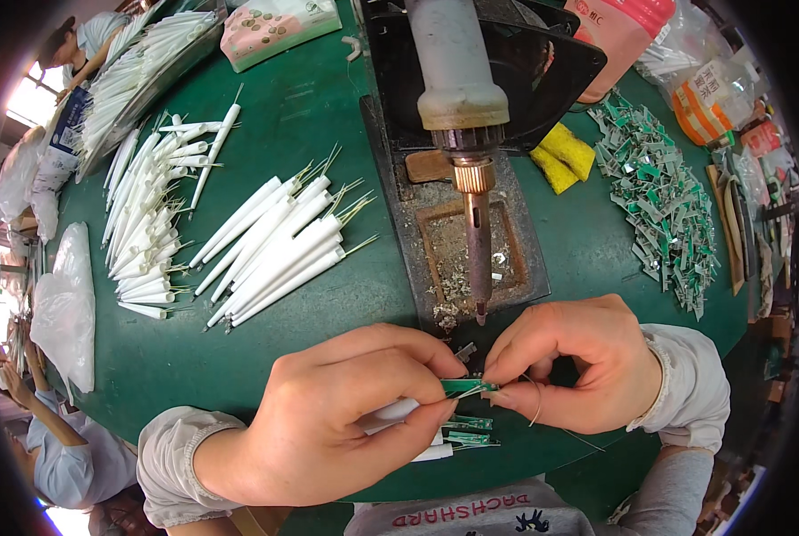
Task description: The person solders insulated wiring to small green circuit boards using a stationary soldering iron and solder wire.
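Let the small green circuit board be the centre of the clock: it is just in front of the person, between the two hands. The left hand comes from nine o'clock and has this board pinched between thumb and forefinger. From near three o'clock comes the right hand; its thumb and forefinger are pressed together at the board's right end, gripping a fine wire, which curls below the thumb. Whether these fingertips also squeeze the board, I cannot tell.

At twelve o'clock a soldering iron points downward, its tip apart from the board, near the front edge of a dirty black stand with solder crumbs. At six o'clock, close below, lie more green boards, partly covered by the left hand.

Toward ten o'clock I see a bundle of white tapered sticks with thin leads, and farther out a bigger heap of such sticks. A yellow sponge rests at one o'clock. Between one and two, farther, a large pile of small boards spreads over the green table.
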The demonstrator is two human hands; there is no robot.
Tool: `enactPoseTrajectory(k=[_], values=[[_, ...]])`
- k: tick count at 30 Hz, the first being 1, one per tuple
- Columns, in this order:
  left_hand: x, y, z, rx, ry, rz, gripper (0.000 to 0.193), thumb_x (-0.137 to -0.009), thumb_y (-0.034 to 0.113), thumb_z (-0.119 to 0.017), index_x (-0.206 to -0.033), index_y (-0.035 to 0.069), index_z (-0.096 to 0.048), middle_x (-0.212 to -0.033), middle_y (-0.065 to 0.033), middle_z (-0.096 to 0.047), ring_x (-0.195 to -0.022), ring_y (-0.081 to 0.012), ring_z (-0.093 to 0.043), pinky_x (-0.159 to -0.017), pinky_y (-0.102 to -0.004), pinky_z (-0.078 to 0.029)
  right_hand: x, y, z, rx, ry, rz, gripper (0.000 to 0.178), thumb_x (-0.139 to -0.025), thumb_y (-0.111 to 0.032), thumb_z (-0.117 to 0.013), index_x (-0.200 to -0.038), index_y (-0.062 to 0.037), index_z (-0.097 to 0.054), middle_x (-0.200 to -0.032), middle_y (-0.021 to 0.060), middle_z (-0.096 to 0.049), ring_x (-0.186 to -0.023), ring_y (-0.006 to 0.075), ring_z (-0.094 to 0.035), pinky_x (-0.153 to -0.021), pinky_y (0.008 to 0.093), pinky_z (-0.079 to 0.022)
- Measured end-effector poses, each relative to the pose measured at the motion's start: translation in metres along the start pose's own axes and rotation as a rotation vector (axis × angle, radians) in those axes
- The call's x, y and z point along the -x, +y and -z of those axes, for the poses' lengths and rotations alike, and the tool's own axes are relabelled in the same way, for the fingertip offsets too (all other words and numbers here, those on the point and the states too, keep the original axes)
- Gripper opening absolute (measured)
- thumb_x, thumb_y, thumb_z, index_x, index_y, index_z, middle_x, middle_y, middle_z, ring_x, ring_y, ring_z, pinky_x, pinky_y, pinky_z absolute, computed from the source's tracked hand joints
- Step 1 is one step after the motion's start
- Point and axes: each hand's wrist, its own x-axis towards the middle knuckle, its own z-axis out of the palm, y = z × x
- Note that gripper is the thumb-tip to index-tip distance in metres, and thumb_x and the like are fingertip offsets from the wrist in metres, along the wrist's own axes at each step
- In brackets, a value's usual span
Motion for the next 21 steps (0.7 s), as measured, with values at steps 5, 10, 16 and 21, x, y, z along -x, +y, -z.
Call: enactPoseTrajectory(k=[5,10,16,21], values=[[-0.002,0.000,0.002,0.109,-0.039,0.097,0.007,-0.076,-0.006,-0.070,-0.079,-0.001,-0.066,-0.088,-0.0147,-0.068,-0.073,-0.0164,-0.064,-0.065,-0.0251,-0.050,0.001,0.002,0.000,-0.010,0.006,-0.001,0.012,-0.078,0.000,-0.069,-0.088,-0.0039,-0.063,-0.077,0.0033,-0.065,-0.060,0.0117,-0.064,-0.047,0.0233,-0.049],[-0.003,-0.002,0.003,0.184,-0.047,0.109,0.005,-0.078,-0.008,-0.067,-0.081,-0.004,-0.064,-0.092,-0.0151,-0.066,-0.076,-0.0138,-0.063,-0.067,-0.0242,-0.050,-0.002,0.000,0.004,0.012,-0.024,-0.019,0.014,-0.079,0.001,-0.068,-0.092,-0.0033,-0.063,-0.079,0.0030,-0.066,-0.063,0.0104,-0.065,-0.052,0.0216,-0.050],[-0.007,-0.004,0.003,0.376,0.049,0.218,0.005,-0.081,-0.009,-0.065,-0.081,-0.006,-0.062,-0.097,-0.0164,-0.064,-0.077,-0.0109,-0.061,-0.067,-0.0214,-0.048,-0.009,-0.010,0.015,-0.251,-0.009,-0.286,0.016,-0.085,0.003,-0.063,-0.091,0.0005,-0.049,-0.081,0.0100,-0.066,-0.067,0.0132,-0.066,-0.054,0.0201,-0.049],[-0.012,-0.006,0.002,0.401,0.089,0.185,0.005,-0.081,-0.010,-0.064,-0.082,-0.006,-0.060,-0.099,-0.0169,-0.063,-0.074,-0.0092,-0.060,-0.064,-0.0205,-0.047,-0.005,-0.010,0.019,0.109,-0.060,-0.092,0.015,-0.087,-0.001,-0.061,-0.093,0.0009,-0.048,-0.075,0.0087,-0.063,-0.058,0.0101,-0.062,-0.049,0.0200,-0.045]])
